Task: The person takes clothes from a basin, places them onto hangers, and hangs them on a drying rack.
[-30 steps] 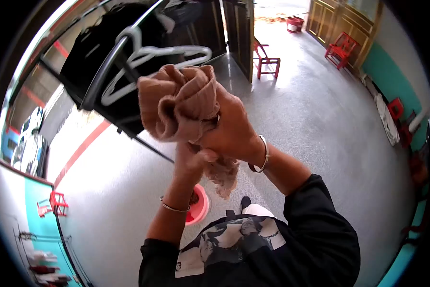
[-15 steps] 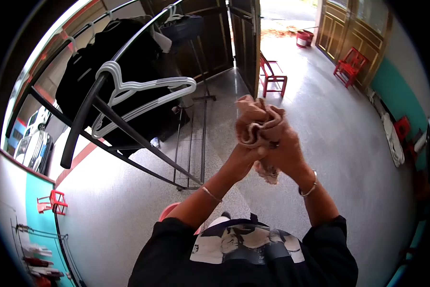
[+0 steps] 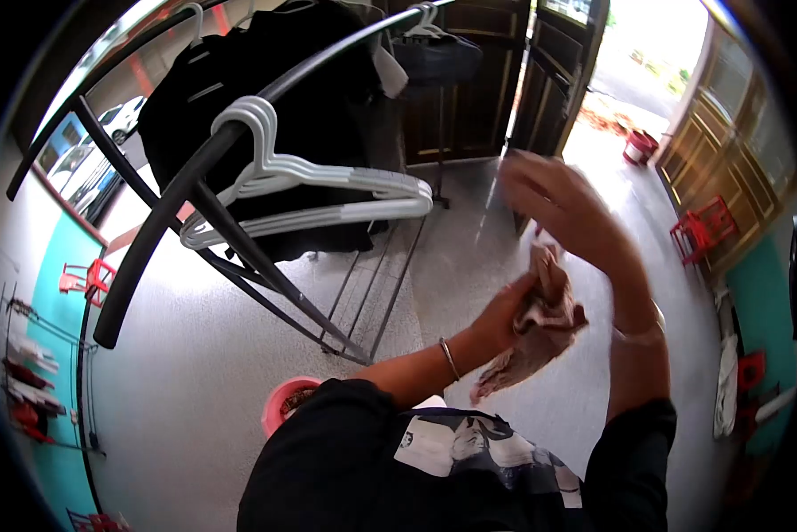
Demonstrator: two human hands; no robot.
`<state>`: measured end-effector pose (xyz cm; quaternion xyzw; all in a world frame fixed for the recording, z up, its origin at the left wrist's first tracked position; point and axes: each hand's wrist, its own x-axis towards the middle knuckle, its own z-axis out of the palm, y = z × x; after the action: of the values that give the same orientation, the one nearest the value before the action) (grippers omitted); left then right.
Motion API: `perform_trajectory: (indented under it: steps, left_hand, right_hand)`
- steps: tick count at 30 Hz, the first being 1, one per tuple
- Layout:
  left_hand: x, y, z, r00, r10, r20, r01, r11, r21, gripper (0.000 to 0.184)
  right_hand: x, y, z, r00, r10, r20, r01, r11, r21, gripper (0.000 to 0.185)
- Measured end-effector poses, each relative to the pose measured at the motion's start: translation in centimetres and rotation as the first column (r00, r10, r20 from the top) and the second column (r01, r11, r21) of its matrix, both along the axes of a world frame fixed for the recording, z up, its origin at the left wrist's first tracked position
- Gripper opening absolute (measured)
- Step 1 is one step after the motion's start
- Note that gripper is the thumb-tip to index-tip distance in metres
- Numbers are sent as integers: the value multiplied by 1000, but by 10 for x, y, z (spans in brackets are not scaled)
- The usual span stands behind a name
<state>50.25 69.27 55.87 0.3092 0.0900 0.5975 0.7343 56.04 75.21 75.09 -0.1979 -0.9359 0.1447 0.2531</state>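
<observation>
A crumpled pinkish-brown cloth (image 3: 551, 321) hangs from my left hand (image 3: 501, 317), whose fingers are wrapped round its upper part. Its loose end droops down and to the left; what kind of cloth item it is, I cannot make out. My right hand (image 3: 554, 199) is raised above the cloth and apart from it. The fingers there look stretched out, slightly blurred, with nothing in them. To the left of both hands, several white hangers (image 3: 328, 202) hang on the near end of a metal clothes rack (image 3: 177, 195).
Black garments (image 3: 257, 106) hang further along the rack. A pink basin (image 3: 274, 410) with something dark inside stands on the floor by my left elbow. Red chairs (image 3: 704, 232) stand near the walls. Beyond is a dark door (image 3: 554, 75), standing ajar.
My right hand has let go of the bunched cloth and lifted away. The cloth now hangs looser and lower in my left hand. My view has turned left.
</observation>
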Motion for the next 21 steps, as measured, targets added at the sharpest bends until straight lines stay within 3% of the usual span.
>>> perform_trajectory:
  steps: [1, 2, 3, 4, 6, 7, 9, 12, 14, 16, 17, 19, 21]
  left_hand:
    - [2, 9, -1, 993, 45, -111, -40, 998, 50, 29]
    - [2, 19, -1, 997, -12, -75, 12, 1000, -2, 26]
    - [2, 28, 0, 997, -65, -36, 63, 997, -55, 23]
    - [0, 35, 2, 966, -190, 178, 222, 957, -185, 22]
    - [-5, 44, -1, 991, -100, -87, 86, 986, -145, 24]
    - [-9, 49, -1, 974, -49, -220, 24, 993, -115, 26]
    - [-11, 56, 15, 991, 6, -132, -22, 993, -120, 28]
    - [-17, 70, 21, 999, 17, -49, -24, 990, -139, 30]
    - [-16, 84, 19, 999, 12, 33, -6, 983, -185, 31]
    - [-22, 93, 17, 997, 46, -54, -51, 994, -92, 31]
    - [-22, 98, 12, 993, 67, -99, -74, 994, -75, 30]
    - [-21, 109, -4, 976, 115, -186, -130, 989, -68, 30]
    - [-16, 113, -4, 955, 130, -265, -163, 981, -106, 34]
  right_hand:
    - [-48, 8, 3, 994, 31, -107, -48, 985, -165, 26]
    - [-97, 42, -17, 951, 290, -109, -292, 956, 4, 29]
    - [-146, 74, -37, 840, 536, -77, -522, 839, 153, 34]
    - [-176, 59, -20, 898, 433, 71, -374, 840, -394, 44]
    - [-215, 45, -25, 885, 465, 17, -297, 592, -749, 49]
    - [-225, 38, -25, 861, 509, -1, -326, 551, -768, 47]
    - [-238, 36, -26, 768, 637, -67, -468, 488, -736, 35]
    - [-241, 34, -22, 746, 662, -71, -438, 408, -801, 24]
    - [-239, 36, -17, 780, 626, 0, -542, 676, -500, 19]
    - [-244, 48, -21, 809, 587, -23, -587, 808, -49, 18]
    - [-229, 43, -6, 908, 403, 116, -419, 873, 249, 17]
    - [-234, 66, -21, 907, 422, 4, -376, 805, 459, 19]
    - [-217, 82, -11, 928, 372, 4, -343, 852, 395, 19]
